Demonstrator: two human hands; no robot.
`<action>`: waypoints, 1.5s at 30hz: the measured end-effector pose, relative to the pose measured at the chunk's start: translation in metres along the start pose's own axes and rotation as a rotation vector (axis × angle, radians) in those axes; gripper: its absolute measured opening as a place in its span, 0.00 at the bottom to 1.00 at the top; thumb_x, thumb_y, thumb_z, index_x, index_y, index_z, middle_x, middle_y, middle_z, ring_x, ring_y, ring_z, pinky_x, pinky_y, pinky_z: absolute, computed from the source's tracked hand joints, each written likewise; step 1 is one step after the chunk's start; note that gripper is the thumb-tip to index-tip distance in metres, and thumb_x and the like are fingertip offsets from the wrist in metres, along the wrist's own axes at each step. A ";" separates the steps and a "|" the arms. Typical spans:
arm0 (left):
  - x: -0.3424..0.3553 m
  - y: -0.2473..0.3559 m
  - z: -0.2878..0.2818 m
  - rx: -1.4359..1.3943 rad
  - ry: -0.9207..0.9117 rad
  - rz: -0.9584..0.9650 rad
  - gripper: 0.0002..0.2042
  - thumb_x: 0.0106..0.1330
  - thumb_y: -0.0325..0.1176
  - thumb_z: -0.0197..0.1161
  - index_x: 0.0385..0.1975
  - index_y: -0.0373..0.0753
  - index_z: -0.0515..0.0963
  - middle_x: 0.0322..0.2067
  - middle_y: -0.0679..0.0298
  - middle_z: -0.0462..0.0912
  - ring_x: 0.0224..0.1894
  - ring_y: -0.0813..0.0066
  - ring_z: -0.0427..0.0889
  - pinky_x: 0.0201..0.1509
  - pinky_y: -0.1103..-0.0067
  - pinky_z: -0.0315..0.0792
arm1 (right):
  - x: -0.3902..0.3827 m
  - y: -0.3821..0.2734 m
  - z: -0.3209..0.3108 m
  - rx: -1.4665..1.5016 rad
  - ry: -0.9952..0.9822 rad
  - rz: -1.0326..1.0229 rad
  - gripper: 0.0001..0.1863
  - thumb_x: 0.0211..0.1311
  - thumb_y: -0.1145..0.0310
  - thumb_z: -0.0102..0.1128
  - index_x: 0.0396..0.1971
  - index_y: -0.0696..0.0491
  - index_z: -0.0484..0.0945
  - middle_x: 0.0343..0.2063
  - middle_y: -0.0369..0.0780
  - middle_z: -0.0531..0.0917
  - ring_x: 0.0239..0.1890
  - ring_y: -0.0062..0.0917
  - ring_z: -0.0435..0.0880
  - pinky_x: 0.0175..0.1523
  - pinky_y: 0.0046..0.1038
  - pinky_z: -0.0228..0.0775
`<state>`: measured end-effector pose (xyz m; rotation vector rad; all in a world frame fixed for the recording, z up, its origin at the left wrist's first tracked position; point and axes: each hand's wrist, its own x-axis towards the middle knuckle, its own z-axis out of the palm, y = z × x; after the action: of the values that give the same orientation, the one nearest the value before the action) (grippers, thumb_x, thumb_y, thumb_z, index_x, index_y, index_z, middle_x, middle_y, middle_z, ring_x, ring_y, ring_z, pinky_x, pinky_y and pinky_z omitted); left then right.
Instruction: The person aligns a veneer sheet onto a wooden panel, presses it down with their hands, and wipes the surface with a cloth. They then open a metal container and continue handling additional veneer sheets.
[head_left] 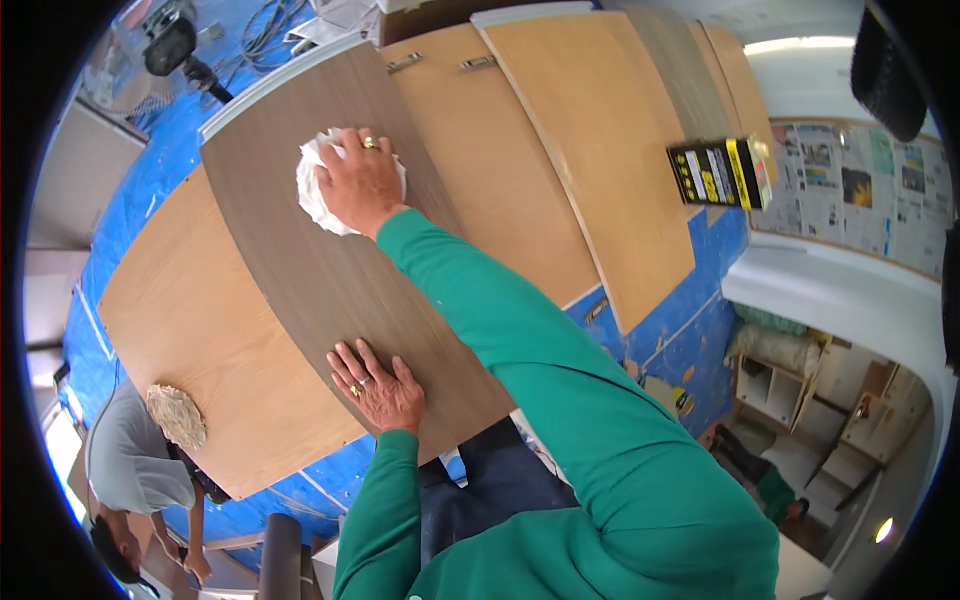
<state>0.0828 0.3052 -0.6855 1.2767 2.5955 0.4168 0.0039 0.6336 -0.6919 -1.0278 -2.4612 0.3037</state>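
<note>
My right hand grips a crumpled white cloth pressed on the upper part of a long grey-brown wood panel. Its fingers are bent over the cloth. My left hand lies flat with fingers apart on the lower part of this panel. A light wood panel lies along the left side, with a crumpled beige pad near its edge. More light wood panels, some with metal hinges, lie to the right.
A black-and-yellow metal can rests on the right panels. Blue sheeting covers the floor. A dark tool and cables are at the upper left. A person in grey bends at the lower left; another person is at the lower right.
</note>
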 end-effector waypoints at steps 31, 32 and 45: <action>-0.121 -0.123 -0.052 -1.045 -0.960 -0.773 0.17 0.77 0.31 0.71 0.58 0.29 0.78 0.48 0.56 0.87 0.48 0.66 0.90 0.54 0.71 0.87 | -0.467 -0.098 -0.152 0.069 -0.097 0.454 0.17 0.66 0.67 0.76 0.51 0.51 0.81 0.56 0.46 0.77 0.55 0.50 0.79 0.59 0.49 0.76; -0.121 -0.115 -0.051 -1.002 -0.944 -0.774 0.17 0.77 0.31 0.71 0.58 0.29 0.78 0.48 0.56 0.87 0.48 0.66 0.90 0.54 0.71 0.87 | -0.470 -0.103 -0.153 0.039 -0.075 0.487 0.17 0.66 0.67 0.75 0.51 0.51 0.81 0.56 0.46 0.77 0.55 0.50 0.79 0.60 0.50 0.76; -0.118 -0.113 -0.041 -0.996 -0.954 -0.643 0.11 0.78 0.32 0.70 0.50 0.32 0.80 0.44 0.57 0.89 0.43 0.64 0.93 0.51 0.68 0.91 | -0.483 -0.124 -0.148 0.037 0.114 0.614 0.07 0.65 0.66 0.73 0.39 0.49 0.85 0.56 0.44 0.80 0.54 0.47 0.83 0.54 0.49 0.80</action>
<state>0.0574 0.1384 -0.6782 0.1545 1.4587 0.6275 0.2987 0.2051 -0.6726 -1.7161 -1.9776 0.4623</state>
